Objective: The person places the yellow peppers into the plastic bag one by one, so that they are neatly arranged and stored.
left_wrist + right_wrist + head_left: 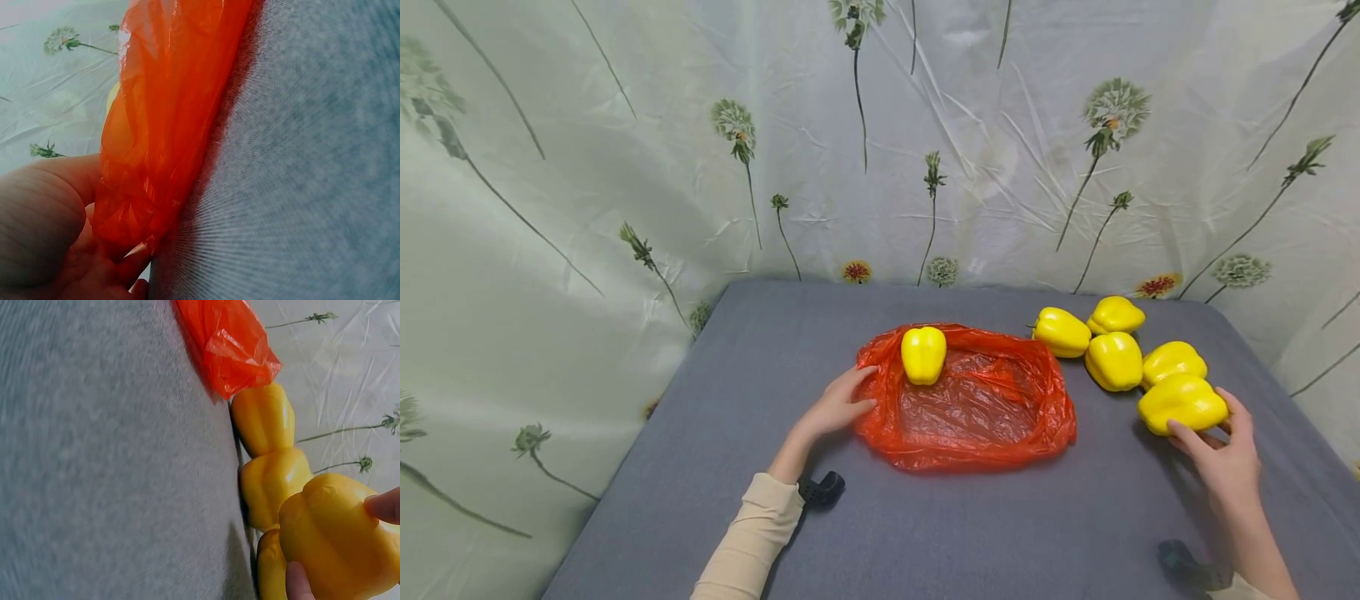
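A red plastic bag [970,454] lies spread on the grey table with its mouth facing up. One yellow bell pepper [924,356] is inside it, at the back left. At the bag's left rim, my left hand [835,407] grips the plastic; in the left wrist view the thumb and fingers lie on either side of the crumpled film [147,187]. Over to the right, my right hand [1228,454] holds another yellow bell pepper [1183,404] between thumb and fingers. The right wrist view shows this held pepper [337,537] nearer than the others, with fingertips on its sides.
Several more yellow bell peppers [1114,362] sit in a cluster right of the bag, the leftmost [1060,332] beside its rim. The grey cloth-covered table [985,533] ends at a pale curtain [820,125] printed with dandelions.
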Demonstrator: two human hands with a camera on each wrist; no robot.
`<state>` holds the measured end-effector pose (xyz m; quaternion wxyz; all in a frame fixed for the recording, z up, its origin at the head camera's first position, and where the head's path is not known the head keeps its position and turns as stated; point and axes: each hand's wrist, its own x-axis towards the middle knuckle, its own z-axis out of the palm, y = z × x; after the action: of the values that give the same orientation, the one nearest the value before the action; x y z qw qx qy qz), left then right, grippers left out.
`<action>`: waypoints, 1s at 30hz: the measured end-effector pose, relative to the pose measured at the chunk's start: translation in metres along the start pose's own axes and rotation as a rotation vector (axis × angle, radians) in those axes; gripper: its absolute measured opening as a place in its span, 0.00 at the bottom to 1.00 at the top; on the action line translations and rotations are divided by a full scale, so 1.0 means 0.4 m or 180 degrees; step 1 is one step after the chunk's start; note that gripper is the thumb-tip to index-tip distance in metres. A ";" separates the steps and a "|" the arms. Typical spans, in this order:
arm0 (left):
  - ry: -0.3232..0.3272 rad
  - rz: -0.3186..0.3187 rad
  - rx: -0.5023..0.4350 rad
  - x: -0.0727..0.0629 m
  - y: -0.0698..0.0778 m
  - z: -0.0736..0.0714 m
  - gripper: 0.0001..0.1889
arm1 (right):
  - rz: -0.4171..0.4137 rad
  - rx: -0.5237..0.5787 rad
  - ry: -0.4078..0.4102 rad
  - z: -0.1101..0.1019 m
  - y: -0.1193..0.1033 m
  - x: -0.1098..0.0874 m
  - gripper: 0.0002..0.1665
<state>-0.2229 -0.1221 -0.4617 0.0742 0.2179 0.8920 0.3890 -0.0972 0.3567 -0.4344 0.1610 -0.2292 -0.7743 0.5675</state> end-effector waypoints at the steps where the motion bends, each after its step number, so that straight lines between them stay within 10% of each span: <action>1: -0.0001 0.0001 0.0003 0.000 -0.001 0.000 0.31 | -0.0046 0.0065 -0.0051 0.001 -0.001 -0.002 0.47; 30: 0.0030 0.0064 0.0080 -0.001 -0.002 0.000 0.30 | -0.0408 -0.0500 -0.0587 0.080 -0.035 -0.010 0.45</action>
<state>-0.2228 -0.1227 -0.4625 0.0633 0.2260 0.8949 0.3795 -0.1125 0.3254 -0.4309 0.1067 -0.1380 -0.8408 0.5124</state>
